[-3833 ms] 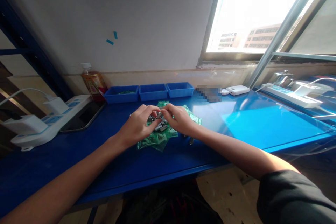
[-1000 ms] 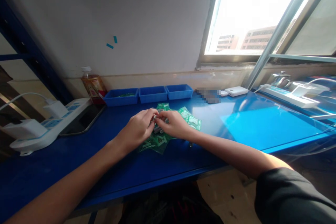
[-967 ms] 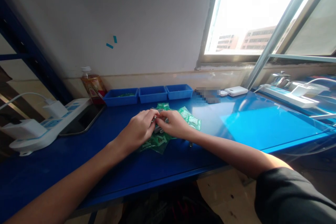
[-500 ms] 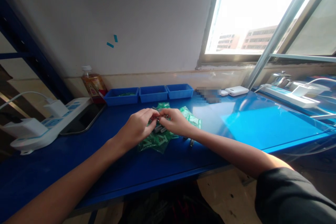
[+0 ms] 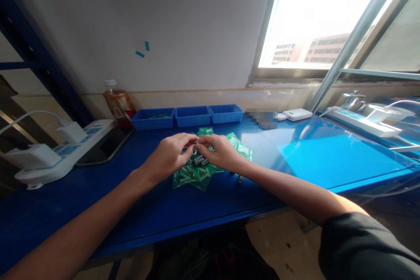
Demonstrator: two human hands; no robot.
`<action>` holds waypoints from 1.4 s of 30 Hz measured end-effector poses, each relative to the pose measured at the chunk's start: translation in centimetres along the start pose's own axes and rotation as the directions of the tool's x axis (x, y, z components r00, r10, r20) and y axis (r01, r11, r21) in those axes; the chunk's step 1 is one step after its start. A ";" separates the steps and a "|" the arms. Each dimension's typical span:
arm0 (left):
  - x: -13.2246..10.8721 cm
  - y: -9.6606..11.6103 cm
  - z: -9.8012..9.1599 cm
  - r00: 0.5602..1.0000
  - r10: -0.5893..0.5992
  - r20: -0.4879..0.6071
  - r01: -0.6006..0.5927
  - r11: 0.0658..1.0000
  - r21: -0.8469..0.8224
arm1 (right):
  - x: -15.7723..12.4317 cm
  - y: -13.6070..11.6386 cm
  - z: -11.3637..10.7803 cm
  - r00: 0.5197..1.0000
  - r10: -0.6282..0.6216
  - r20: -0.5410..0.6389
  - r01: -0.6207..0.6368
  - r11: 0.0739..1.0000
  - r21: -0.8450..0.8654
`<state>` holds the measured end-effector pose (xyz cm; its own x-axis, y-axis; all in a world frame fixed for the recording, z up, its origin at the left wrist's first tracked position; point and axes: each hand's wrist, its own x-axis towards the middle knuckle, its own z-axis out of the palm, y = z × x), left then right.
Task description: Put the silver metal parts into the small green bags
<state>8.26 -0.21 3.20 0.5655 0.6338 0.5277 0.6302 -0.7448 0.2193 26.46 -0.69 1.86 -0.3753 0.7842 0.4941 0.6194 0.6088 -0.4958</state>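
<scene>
My left hand [image 5: 173, 152] and my right hand [image 5: 219, 152] meet fingertip to fingertip over a pile of green plastic bags [image 5: 195, 178] on the blue table. Both are pinched closed. Something small sits between their fingertips, mostly covered, and I cannot make out its kind. Small grey metal cylinders [image 5: 199, 160] lie on the bags just below my hands, and more small pale pieces show inside the bags. Another green bag [image 5: 242, 146] extends past my right wrist. A small metal piece [image 5: 240, 179] lies on the table under my right forearm.
Three blue trays [image 5: 192, 117] line the wall, the left one with something green inside. A drink bottle [image 5: 118, 104], a dark phone [image 5: 101, 148] and a white power strip [image 5: 72, 151] are on the left. White boxes [image 5: 298, 114] and another power strip [image 5: 364, 121] stand right.
The view has shifted slightly. My hands stay together over the bags, with only small shifts of the fingers.
</scene>
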 end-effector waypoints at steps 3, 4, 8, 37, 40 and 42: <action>0.0 0.3 0.1 1.000 0.022 -0.002 -0.022 1.000 0.011 | 0.0 -0.1 0.3 0.999 0.043 -0.014 -0.042 0.997 0.058; 0.0 0.3 0.1 1.000 0.017 -0.007 -0.017 1.000 0.015 | -0.1 -0.1 0.4 0.998 0.055 -0.025 -0.053 0.995 0.083; 0.0 0.3 0.0 1.000 0.013 -0.012 -0.013 1.000 0.026 | -0.1 -0.1 0.6 0.994 0.110 -0.026 -0.102 0.971 0.217; 0.1 0.4 -0.7 0.990 0.091 -0.105 -0.096 0.994 -0.045 | -0.1 -0.3 -0.2 0.990 0.072 -0.119 -0.007 0.880 0.475; 0.0 0.5 -0.7 0.992 0.073 -0.104 -0.078 0.996 -0.050 | -0.1 -0.3 -0.1 0.989 0.079 -0.127 -0.012 0.888 0.460; 0.0 0.5 -0.6 0.992 0.071 -0.104 -0.076 0.996 -0.044 | -0.1 -0.2 -0.2 0.989 0.079 -0.126 -0.013 0.890 0.455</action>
<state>8.28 -0.68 3.82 0.5501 0.5541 0.6248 0.5613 -0.7993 0.2146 26.45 -0.91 2.05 -0.2351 0.8086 0.5393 0.2424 0.5861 -0.7731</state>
